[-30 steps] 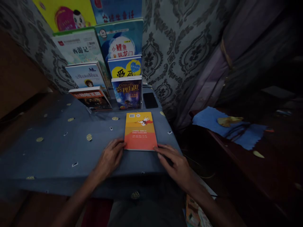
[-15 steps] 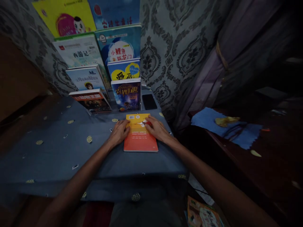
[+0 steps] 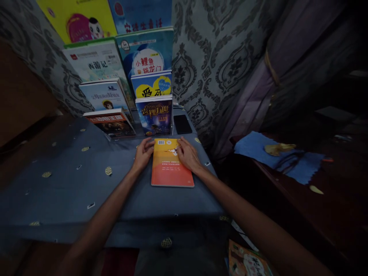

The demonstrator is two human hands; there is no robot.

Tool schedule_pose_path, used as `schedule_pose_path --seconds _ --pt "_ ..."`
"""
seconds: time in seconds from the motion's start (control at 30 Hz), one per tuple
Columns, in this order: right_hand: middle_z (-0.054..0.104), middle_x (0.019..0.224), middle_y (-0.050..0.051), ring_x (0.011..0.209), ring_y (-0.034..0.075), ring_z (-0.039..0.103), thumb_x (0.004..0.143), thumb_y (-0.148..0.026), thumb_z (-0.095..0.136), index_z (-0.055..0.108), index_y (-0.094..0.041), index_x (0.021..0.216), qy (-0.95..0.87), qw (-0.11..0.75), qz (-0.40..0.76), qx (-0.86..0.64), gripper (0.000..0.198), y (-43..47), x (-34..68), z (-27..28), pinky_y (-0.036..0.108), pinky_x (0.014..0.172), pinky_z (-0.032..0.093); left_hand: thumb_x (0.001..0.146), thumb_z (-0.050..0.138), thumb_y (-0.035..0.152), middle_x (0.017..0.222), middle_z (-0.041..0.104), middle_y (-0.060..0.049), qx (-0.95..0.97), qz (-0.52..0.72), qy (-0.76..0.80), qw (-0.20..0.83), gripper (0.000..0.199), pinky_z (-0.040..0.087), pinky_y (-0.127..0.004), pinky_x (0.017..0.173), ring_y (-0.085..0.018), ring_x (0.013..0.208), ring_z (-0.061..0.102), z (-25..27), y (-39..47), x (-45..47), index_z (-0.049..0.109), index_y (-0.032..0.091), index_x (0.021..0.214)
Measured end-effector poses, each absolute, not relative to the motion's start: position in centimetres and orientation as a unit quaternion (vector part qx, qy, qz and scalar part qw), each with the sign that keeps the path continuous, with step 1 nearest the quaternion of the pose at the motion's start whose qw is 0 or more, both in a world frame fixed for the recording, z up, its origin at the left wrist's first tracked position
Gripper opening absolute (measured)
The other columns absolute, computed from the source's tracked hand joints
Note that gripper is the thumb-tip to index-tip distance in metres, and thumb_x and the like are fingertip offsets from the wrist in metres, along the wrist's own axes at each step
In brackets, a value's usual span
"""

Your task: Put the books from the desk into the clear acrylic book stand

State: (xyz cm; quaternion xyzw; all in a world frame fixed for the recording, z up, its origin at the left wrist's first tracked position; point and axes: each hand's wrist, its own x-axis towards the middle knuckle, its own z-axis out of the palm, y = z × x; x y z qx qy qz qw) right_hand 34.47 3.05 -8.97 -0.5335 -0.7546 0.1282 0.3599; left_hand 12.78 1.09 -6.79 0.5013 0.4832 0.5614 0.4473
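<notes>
A thin yellow-to-orange paperback book [image 3: 169,174] lies flat on the cloth-covered table, barcode side up, with the barcode at its far left corner. Beside its far left edge is my left hand [image 3: 143,153], fingers stretched out and slightly apart, fingertips at or just off the edge. My right hand [image 3: 188,154] rests over the far right edge, its fingers extended and lying partly on the cover. Whether any fingertips are under the book cannot be seen.
A tiered rack of upright books [image 3: 153,115] stands behind the paperback. A black phone [image 3: 183,124] lies right of it. The blue patterned tablecloth [image 3: 115,199] covers the table. On a dark surface at right lies a blue cloth [image 3: 253,147]; another book [image 3: 248,260] is below, beside the table.
My left hand has shifted from the cover to the book's left edge, its thumb lifting off. My right hand stays at the right edge with its fingers flatter. The view has shifted slightly.
</notes>
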Motion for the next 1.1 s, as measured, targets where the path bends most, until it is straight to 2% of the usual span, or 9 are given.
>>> schedule_pose_path --seconds 0.1,0.17,0.27,0.4,0.53,0.67,0.83,0.97,1.1 --pt "0.056 0.146 0.015 0.138 0.029 0.050 0.095 -0.026 0.043 0.062 -0.014 0.132 -0.751 0.374 0.129 -0.528 0.043 3.3 34.6 -9.4 0.050 0.115 0.041 0.071 0.073 0.011 0.109 0.072 -0.006 0.367 0.604 0.495 0.505 0.055 0.054 -0.036 0.096 -0.018 0.098 0.071 -6.4 1.1 12.6 0.053 0.019 0.122" --pt "0.056 0.145 0.016 0.138 0.029 0.050 0.095 -0.027 0.043 0.061 -0.014 0.133 -0.750 0.382 0.129 -0.525 0.044 3.3 34.7 -9.6 0.051 0.115 0.040 0.071 0.075 0.009 0.100 0.073 -0.006 0.321 0.596 0.487 0.552 0.049 0.056 -0.033 0.093 -0.016 0.092 0.072 -6.0 1.0 12.4 0.054 0.016 0.115" --pt "0.056 0.146 0.017 0.139 0.030 0.048 0.095 -0.028 0.042 0.058 -0.013 0.136 -0.755 0.381 0.131 -0.517 0.046 3.3 34.7 -9.7 0.053 0.116 0.038 0.074 0.076 0.011 0.093 0.075 -0.009 0.323 0.526 0.446 0.648 0.036 0.060 -0.033 0.087 -0.019 0.087 0.074 -5.5 0.5 12.2 0.059 0.012 0.105" --pt "0.049 0.151 0.020 0.144 0.030 0.042 0.096 -0.031 0.039 0.049 -0.007 0.144 -0.763 0.363 0.142 -0.515 0.054 3.2 34.7 -9.5 0.051 0.119 0.034 0.070 0.077 0.007 0.096 0.077 -0.010 0.344 0.471 0.402 0.705 0.037 0.063 -0.031 0.078 -0.020 0.083 0.075 -5.4 -0.1 12.6 0.061 0.012 0.102" --pt "0.045 0.154 0.021 0.146 0.033 0.037 0.096 -0.038 0.042 0.043 -0.007 0.148 -0.747 0.367 0.167 -0.529 0.060 2.8 34.9 -9.2 0.054 0.120 0.031 0.064 0.079 0.004 0.088 0.077 -0.005 0.336 0.492 0.395 0.699 0.042 0.062 -0.026 0.069 -0.017 0.075 0.075 -5.4 -0.5 12.8 0.059 0.015 0.099" --pt "0.050 0.149 0.021 0.138 0.035 0.048 0.092 -0.050 0.052 0.045 -0.011 0.146 -0.711 0.396 0.226 -0.536 0.067 1.5 35.6 -8.5 0.055 0.116 0.037 0.061 0.084 0.010 0.089 0.077 -0.004 0.352 0.510 0.378 0.688 0.050 0.062 -0.027 0.069 -0.018 0.074 0.075 -5.3 -0.6 12.4 0.058 0.016 0.104" --pt "0.072 0.121 0.015 0.112 0.035 0.068 0.075 -0.058 0.073 0.052 -0.017 0.139 -0.586 0.455 0.458 -0.490 0.079 -0.2 36.5 -7.3 0.054 0.099 0.053 0.060 0.089 0.022 0.103 0.077 -0.006 0.397 0.524 0.351 0.667 0.063 0.061 -0.035 0.083 -0.023 0.090 0.075 -4.5 -0.7 12.2 0.057 0.019 0.114" --pt "0.077 0.110 0.010 0.101 0.030 0.073 0.070 -0.052 0.080 0.065 -0.019 0.116 -0.546 0.471 0.565 -0.401 0.059 -0.4 36.9 -4.8 0.050 0.096 0.056 0.062 0.089 0.031 0.108 0.076 -0.007 0.445 0.530 0.337 0.638 0.072 0.060 -0.036 0.085 -0.026 0.097 0.074 -2.4 -1.0 12.7 0.054 0.021 0.124" --pt "0.076 0.110 0.008 0.101 0.027 0.072 0.075 -0.045 0.077 0.061 -0.021 0.113 -0.602 0.526 0.485 -0.356 0.047 0.1 36.9 -1.4 0.047 0.094 0.056 0.065 0.087 0.031 0.113 0.074 -0.007 0.501 0.558 0.331 0.572 0.068 0.056 -0.038 0.094 -0.029 0.112 0.068 1.1 -1.0 13.0 0.055 0.024 0.125"
